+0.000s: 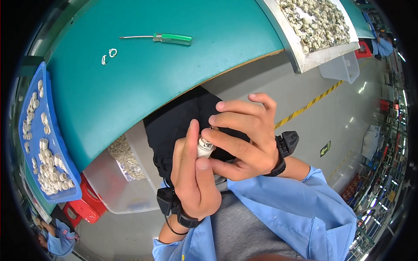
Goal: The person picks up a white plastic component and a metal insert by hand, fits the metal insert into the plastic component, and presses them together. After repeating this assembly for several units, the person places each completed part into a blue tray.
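Above my lap, my left hand (193,185) is closed round a small white cylindrical socket (203,150), thumb on one side and fingers on the other. A metal insert shows at its upper end. My right hand (248,141) meets it from the right, the index fingertip against the metal end and the thumb beside the white body. Its other fingers are bent and spread. Part of the socket is hidden behind the fingers.
A green-handled screwdriver (172,38) and two white rings (112,53) lie on the green table (130,82). A blue tray (72,191) of white sockets stands left. A metal tray (300,63) of small parts sits upper right. Below the table is a clear bin (117,204); red stools (89,200) stand nearby.
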A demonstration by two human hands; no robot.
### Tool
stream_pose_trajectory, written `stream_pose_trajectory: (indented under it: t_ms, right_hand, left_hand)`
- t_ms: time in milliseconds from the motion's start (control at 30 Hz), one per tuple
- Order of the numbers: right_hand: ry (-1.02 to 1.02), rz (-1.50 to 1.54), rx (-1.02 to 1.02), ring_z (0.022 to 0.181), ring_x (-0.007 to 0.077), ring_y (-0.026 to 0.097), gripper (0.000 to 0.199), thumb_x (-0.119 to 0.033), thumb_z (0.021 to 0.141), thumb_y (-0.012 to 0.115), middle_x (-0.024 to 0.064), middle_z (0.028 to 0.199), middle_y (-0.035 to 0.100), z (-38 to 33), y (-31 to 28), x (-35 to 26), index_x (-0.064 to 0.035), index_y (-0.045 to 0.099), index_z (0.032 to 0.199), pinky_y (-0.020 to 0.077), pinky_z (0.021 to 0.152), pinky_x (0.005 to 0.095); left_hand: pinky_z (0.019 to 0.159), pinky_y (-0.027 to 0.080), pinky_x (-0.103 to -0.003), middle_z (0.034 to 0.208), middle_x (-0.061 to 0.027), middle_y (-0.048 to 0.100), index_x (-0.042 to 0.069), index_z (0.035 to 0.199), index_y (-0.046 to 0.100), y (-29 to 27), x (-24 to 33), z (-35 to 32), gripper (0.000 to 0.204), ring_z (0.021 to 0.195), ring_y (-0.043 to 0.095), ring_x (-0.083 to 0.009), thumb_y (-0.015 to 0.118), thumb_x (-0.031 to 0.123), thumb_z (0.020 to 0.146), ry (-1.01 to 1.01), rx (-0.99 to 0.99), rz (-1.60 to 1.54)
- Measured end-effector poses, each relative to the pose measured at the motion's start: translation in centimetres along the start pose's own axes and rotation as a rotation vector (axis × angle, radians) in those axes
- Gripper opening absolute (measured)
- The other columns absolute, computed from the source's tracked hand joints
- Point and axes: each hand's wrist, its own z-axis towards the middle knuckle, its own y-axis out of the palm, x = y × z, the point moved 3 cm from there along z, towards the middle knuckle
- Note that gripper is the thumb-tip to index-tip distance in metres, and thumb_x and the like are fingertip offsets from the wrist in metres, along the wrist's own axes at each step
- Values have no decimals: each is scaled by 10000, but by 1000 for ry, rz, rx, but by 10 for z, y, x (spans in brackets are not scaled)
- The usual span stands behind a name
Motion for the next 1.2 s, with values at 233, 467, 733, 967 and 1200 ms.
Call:
stream_pose_trajectory:
  t_ms: [233, 467, 733, 967, 1200]
  right_hand:
    - [-50, -50, 12, 953, 227, 681, 228, -218, 688, 795, 5, 938, 701, 3, 2, 7, -118, 756, 890, 328, 1025, 508]
    - [-53, 34, -60, 883, 197, 688, 147, -162, 686, 777, -4, 809, 674, 9, 3, 8, -102, 740, 815, 335, 997, 497]
    - [1, 155, -67, 857, 196, 684, 216, -94, 660, 780, 4, 844, 672, 6, 10, 11, -88, 724, 869, 335, 970, 472]
    - [69, 303, -115, 831, 231, 683, 359, -51, 684, 769, 66, 908, 684, 3, 26, 23, -25, 724, 1039, 433, 881, 414]
    - [278, 501, -178, 813, 268, 680, 405, -22, 771, 738, 135, 955, 696, -16, 57, 31, 31, 670, 1167, 522, 705, 351]
  left_hand:
    - [719, 456, -263, 980, -79, 629, -96, 1269, 560, 16, 2, -4, 349, 826, 556, -113, 445, 168, 1072, -334, 182, -315]
    - [776, 438, -237, 1021, -55, 618, -48, 1169, 543, 10, -13, -11, 286, 895, 543, -92, 434, 202, 1085, -479, -104, -426]
    - [764, 431, -264, 922, -68, 588, -25, 1037, 553, 19, -12, -3, 308, 843, 534, -121, 419, 248, 1087, -491, -9, -601]
    - [863, 436, -320, 984, -103, 565, -23, 1094, 535, 18, -32, 2, 378, 937, 542, -188, 390, 326, 1091, -573, -18, -967]
    - [887, 440, -332, 999, -104, 563, -12, 1114, 523, 12, -49, 12, 380, 956, 539, -188, 386, 342, 1096, -524, 20, -924]
